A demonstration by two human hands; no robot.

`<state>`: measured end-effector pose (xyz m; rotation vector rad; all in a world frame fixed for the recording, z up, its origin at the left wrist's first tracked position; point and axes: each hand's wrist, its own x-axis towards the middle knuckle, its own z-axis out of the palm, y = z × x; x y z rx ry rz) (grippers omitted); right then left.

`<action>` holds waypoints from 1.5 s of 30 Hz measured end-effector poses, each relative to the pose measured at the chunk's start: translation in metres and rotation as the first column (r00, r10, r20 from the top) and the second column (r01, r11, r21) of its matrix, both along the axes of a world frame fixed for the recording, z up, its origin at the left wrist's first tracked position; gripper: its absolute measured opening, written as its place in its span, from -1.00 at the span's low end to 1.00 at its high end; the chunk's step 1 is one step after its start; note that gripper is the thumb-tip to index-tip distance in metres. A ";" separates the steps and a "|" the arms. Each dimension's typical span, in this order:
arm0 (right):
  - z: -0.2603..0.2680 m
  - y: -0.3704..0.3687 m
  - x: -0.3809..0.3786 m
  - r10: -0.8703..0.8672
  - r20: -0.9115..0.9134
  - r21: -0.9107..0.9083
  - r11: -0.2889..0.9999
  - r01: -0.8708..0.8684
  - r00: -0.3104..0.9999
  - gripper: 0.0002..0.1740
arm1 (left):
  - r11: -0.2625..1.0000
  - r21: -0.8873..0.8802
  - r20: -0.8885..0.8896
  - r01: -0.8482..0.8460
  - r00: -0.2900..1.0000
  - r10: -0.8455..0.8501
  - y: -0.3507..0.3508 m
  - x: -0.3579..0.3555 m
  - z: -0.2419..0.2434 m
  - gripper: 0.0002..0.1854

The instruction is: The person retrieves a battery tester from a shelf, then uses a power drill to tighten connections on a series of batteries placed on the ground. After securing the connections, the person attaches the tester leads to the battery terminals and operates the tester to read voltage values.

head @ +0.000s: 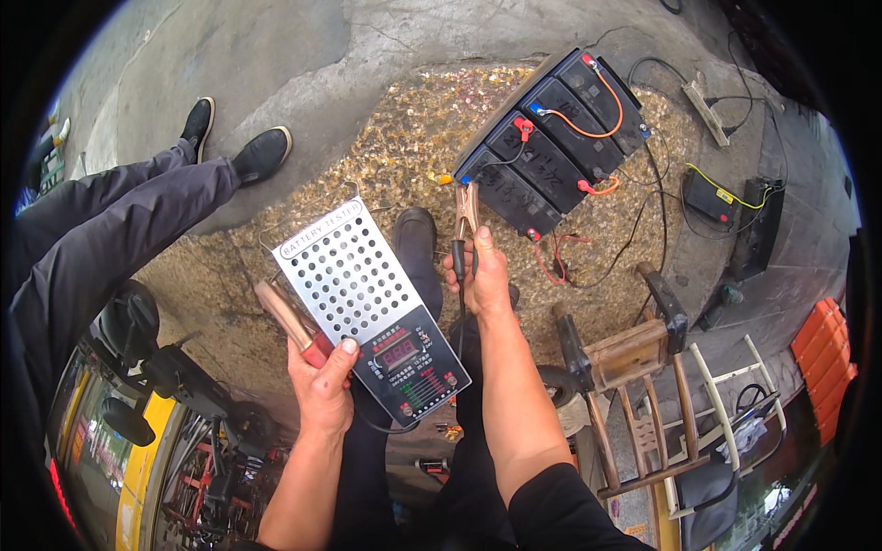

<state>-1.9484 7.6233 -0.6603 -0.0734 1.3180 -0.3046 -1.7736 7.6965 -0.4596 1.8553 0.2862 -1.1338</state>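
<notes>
My left hand (pixel 322 392) grips a silver and black battery tester (pixel 355 289) by its side, thumb on the front panel. The same hand also holds a copper clamp (pixel 284 311) with red handles against the tester's edge. In my right hand (pixel 488 275) are the black handles of a second copper clamp (pixel 467 206). Its jaws are at a blue-marked terminal (pixel 466 180) on the corner of a black battery pack (pixel 544 155); whether they grip it I cannot tell. Several batteries sit side by side in the pack, bearing handwriting, with red and orange leads on the terminals.
Another person's legs and black shoes (pixel 262 155) are at the left. A power strip (pixel 706 113), a black charger-like box (pixel 710 196) and loose cables lie at the right. A wooden chair (pixel 627 358) stands close to my right arm, and a scooter (pixel 186 379) at lower left.
</notes>
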 end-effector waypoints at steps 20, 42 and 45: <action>0.001 -0.005 0.001 0.067 0.053 -0.014 0.998 -0.066 0.996 -0.22 | 1.000 -0.012 0.028 0.025 0.999 -0.025 0.004 -0.012 -0.007 -0.43; 0.045 -0.027 0.063 -0.234 -0.189 0.195 0.943 0.271 0.953 -0.35 | 0.998 -0.056 -0.041 -0.029 0.999 0.027 0.000 0.031 0.019 -0.38; 0.047 -0.030 0.072 -0.198 -0.229 0.196 0.950 0.244 0.953 -0.36 | 0.998 -0.053 -0.047 -0.019 0.999 0.017 -0.003 0.040 0.024 -0.38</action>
